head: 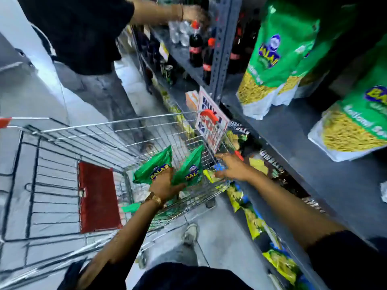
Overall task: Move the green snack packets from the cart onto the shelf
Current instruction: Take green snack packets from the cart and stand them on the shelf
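shop aisle, wire cart [62, 130] at left, grey shelf [297, 130] at right

left hand [164, 186] reaches into the cart, fingers closed around two green snack packets [167, 167]; right hand [231, 167] at the cart's far rim, fingers spread, gripping nothing discernible; more green packets [278, 57] stand on the shelf; second person [83, 34] beyond handles bottles [195, 47].

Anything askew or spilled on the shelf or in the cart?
No spills. On the shelf, one green packet lies tipped over while its neighbours stand upright. The left hand grips two packets in the cart.
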